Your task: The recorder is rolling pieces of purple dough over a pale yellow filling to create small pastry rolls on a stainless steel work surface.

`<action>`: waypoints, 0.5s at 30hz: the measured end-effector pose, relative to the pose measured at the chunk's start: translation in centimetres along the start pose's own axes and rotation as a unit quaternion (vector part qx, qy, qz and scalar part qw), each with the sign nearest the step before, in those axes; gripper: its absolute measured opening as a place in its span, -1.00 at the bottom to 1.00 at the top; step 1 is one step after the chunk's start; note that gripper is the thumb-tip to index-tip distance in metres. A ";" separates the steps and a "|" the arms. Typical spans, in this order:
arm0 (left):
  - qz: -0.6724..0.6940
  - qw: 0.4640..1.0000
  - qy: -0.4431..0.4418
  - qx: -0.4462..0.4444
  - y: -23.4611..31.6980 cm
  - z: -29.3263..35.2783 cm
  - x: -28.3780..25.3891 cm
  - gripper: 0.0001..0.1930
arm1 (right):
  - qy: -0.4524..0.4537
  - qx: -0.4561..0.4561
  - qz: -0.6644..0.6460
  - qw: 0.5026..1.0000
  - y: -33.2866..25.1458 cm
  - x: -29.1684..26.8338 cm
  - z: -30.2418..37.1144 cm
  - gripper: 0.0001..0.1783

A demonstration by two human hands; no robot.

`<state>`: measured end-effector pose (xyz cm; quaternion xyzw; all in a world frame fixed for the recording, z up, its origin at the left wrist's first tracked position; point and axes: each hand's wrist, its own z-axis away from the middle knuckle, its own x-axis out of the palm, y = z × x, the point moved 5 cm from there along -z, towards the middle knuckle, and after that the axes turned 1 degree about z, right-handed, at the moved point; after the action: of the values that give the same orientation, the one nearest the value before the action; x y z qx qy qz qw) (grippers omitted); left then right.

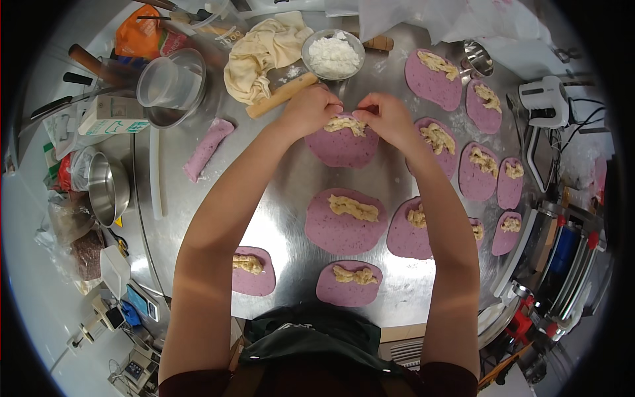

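A flat, speckled purple dough piece lies on the steel table in front of me, a strip of pale yellow filling across its far part. My left hand pinches the dough's far edge just left of the filling. At the right end of that edge, my right hand is closed in a pinch too. Fingers partly hide the held rim. Beyond my left hand rests a wooden rolling pin. Nearer to me lies another filled dough piece, and a rolled purple log sits to the left.
Several filled dough pieces spread over the right side of the steel table. A bowl of white flour and a crumpled cream cloth stand at the back. Metal bowls line the left; a white hand mixer is far right.
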<state>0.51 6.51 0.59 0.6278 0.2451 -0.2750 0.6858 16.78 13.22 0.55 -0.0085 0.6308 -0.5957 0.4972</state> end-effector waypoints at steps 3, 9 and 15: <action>0.001 1.000 -0.018 0.003 0.4 0.2 0.1 -0.82 | 0.000 -0.044 0.019 0.999 -0.1 -0.2 0.2 -0.77; -0.054 0.997 -0.011 0.052 1.0 0.9 -0.1 -0.80 | 0.026 -0.153 0.091 0.984 -1.8 -0.3 1.6 -0.79; -0.066 0.993 -0.001 0.093 1.9 1.0 -0.2 -0.83 | 0.041 -0.171 0.132 0.975 -2.1 -0.3 1.7 -0.79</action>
<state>1.70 5.62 2.19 0.6711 0.2588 -0.3414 0.6050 16.84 11.52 2.65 0.0143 0.7385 -0.4077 0.5368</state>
